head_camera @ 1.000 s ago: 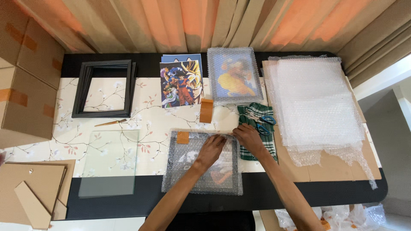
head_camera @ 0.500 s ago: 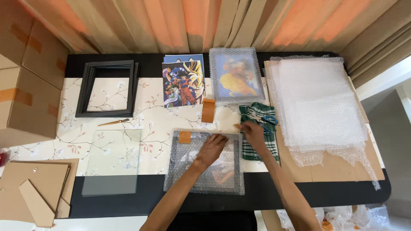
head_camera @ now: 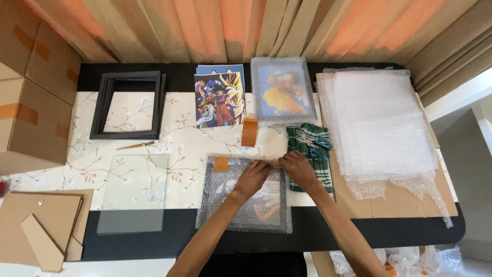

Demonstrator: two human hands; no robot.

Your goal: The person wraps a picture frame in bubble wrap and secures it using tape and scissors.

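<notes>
Where the work is: near the front edge of the counter [head_camera: 359, 236], a little right of centre, lies a flat picture wrapped in bubble wrap, the bubble-wrapped parcel [head_camera: 246, 195].
Left hand [head_camera: 252, 178]: pressed palm-down on the parcel's upper part, fingers spread flat along its top edge, gripping nothing.
Right hand [head_camera: 297, 168]: at the parcel's top right corner, fingertips meeting those of the left hand; it seems to pinch a strip of tape against the wrap, though the strip is too small to tell for sure.
Tape piece [head_camera: 221, 163]: a brown tab stuck on the parcel's top left corner.
Tape strip [head_camera: 249, 132]: a longer brown piece standing just above the parcel, on the floral cloth [head_camera: 179, 128].
Green checked cloth [head_camera: 307, 154]: just right of the hands, with blue-handled scissors [head_camera: 316, 145] lying on it.
Second wrapped picture [head_camera: 283, 90]: at the far edge, already in bubble wrap.
Prints [head_camera: 220, 97]: colourful cartoon pictures stacked beside it, to its left.
Black frames [head_camera: 128, 105]: stacked at the far left.
Glass pane [head_camera: 134, 192]: flat, left of the parcel.
Bubble wrap sheets [head_camera: 382, 128]: a thick pile at the right, on cardboard.
Cardboard boxes [head_camera: 31, 87]: stacked at the far left.
</notes>
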